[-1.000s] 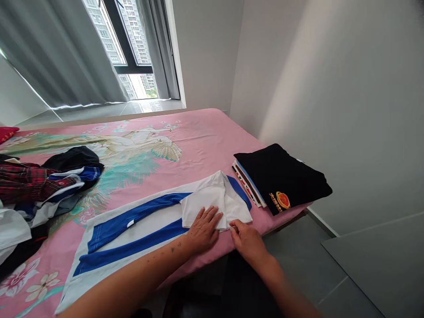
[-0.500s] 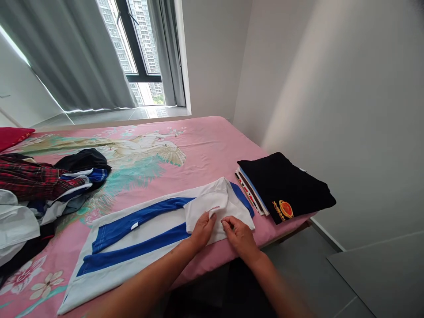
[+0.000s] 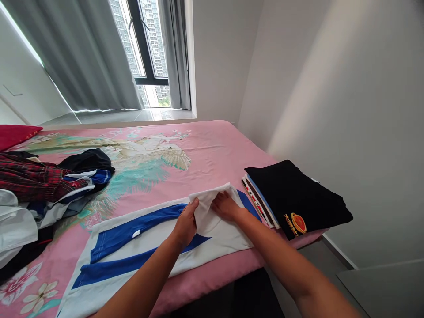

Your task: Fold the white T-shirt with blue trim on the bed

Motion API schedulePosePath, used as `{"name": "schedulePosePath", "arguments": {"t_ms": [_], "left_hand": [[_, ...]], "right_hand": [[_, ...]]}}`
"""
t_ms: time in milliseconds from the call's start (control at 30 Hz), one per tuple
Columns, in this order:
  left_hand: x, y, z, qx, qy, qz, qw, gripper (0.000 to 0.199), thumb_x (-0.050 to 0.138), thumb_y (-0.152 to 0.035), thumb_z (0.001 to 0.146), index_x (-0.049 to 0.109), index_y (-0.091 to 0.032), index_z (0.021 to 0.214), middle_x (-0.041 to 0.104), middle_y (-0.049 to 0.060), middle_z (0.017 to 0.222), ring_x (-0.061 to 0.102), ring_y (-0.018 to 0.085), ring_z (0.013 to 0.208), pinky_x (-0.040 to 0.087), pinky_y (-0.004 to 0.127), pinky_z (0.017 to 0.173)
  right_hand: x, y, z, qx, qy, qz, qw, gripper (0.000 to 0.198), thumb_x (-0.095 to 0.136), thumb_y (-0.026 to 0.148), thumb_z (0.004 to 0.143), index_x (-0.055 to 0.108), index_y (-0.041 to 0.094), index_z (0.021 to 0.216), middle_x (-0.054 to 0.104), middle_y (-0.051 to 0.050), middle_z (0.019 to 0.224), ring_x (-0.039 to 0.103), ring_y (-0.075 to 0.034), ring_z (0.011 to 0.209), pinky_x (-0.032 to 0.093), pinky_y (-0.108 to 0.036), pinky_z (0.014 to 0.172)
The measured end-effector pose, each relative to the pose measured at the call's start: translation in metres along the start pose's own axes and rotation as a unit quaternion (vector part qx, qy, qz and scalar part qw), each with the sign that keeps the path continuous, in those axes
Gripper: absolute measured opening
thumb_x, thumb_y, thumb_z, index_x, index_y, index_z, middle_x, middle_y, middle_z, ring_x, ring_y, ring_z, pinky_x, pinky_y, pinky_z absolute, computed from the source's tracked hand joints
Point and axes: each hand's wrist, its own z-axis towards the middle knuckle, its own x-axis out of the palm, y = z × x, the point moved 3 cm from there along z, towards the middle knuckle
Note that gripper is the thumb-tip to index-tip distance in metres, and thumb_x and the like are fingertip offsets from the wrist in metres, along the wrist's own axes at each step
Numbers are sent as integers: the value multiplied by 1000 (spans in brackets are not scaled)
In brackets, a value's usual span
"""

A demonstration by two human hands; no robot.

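Note:
A white-and-blue shirt [image 3: 218,229] lies folded lengthwise across the near side of the bed, with a loose white flap, likely a sleeve, at its right part. My left hand [image 3: 186,224] is closed on the left edge of this flap, thumb on top, and lifts it off the cloth below. Reaching under the raised flap, my right hand [image 3: 227,206] rests by its far edge; its fingertips are partly hidden by the cloth, so I cannot tell whether they grip it. A small white tag shows on the blue part of the shirt.
To the right sits a stack of folded clothes topped by a black shirt [image 3: 298,196], near the bed's corner. A heap of loose clothes [image 3: 46,181] lies on the left, below a red pillow [image 3: 20,136]. The pink bedsheet [image 3: 212,154] drops off at the near edge.
The sleeve-like flap has been raised and turned up toward the far side. My right hand has moved forward and under it; my left hand has shifted left. The view has moved slightly.

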Motion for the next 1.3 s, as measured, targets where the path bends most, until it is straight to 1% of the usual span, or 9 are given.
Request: {"name": "schedulePosePath", "arguments": {"t_ms": [167,233,333,500,600,767,1033,1167,1300], "left_hand": [[-23,18,6,-27,-38,-40,998,26,53,-24,84,65,-14,105,69,6,105,53,23,118,36,35,108],[-27,25,7,-61,-43,-83,994,30,51,-27,85,63,-12,109,68,8,108,53,23,117,36,36,108],[-30,33,10,-93,-43,-149,983,36,48,-29,87,59,-13,117,67,9,111,56,24,115,37,40,107],[-43,44,17,-89,-26,-178,980,38,44,-28,88,58,-14,121,67,10,111,57,24,113,36,43,107],[-51,50,20,-81,-25,-203,975,37,42,-27,89,59,-14,119,67,10,110,57,24,113,35,45,107],[-56,55,21,-76,-67,-240,966,32,45,-21,88,63,-16,114,68,9,109,55,23,115,33,43,109],[-58,59,22,-67,-79,-256,961,29,48,-20,88,65,-14,110,69,9,107,55,23,114,30,42,111],[-60,60,22,-62,-88,-268,957,30,48,-18,88,64,-12,113,68,10,107,56,24,113,31,42,111],[-59,61,22,-64,-83,-276,955,32,48,-18,88,61,-12,117,67,11,109,57,24,112,33,42,109]], "right_hand": [[-3,-28,0,51,-26,-35,998,41,43,37,91,50,15,125,52,-13,128,38,-24,125,18,-42,107],[-2,-36,-5,84,-47,-48,994,37,44,36,91,54,15,121,54,-13,124,41,-24,121,21,-41,105],[-4,-50,-13,129,-83,-53,987,28,40,26,92,59,17,111,58,-10,116,46,-22,112,28,-37,98],[-19,-79,-19,202,-160,-56,965,26,37,14,89,60,15,101,59,-10,103,48,-20,100,33,-31,90],[-25,-86,-14,201,-177,-56,962,21,43,15,86,61,17,98,59,-8,99,48,-20,97,34,-29,88],[-23,-90,-1,188,-174,-57,965,15,49,20,84,62,18,91,59,-8,93,48,-20,93,34,-29,85],[-17,-110,4,220,-194,-4,956,14,42,17,84,56,18,85,59,-5,86,51,-16,81,36,-26,72],[-13,-109,1,213,-196,34,957,16,44,14,80,54,19,92,60,-3,86,53,-16,82,37,-25,69],[-10,-106,3,184,-196,66,961,35,49,14,75,49,21,110,59,-2,94,54,-15,88,40,-25,74]]}}
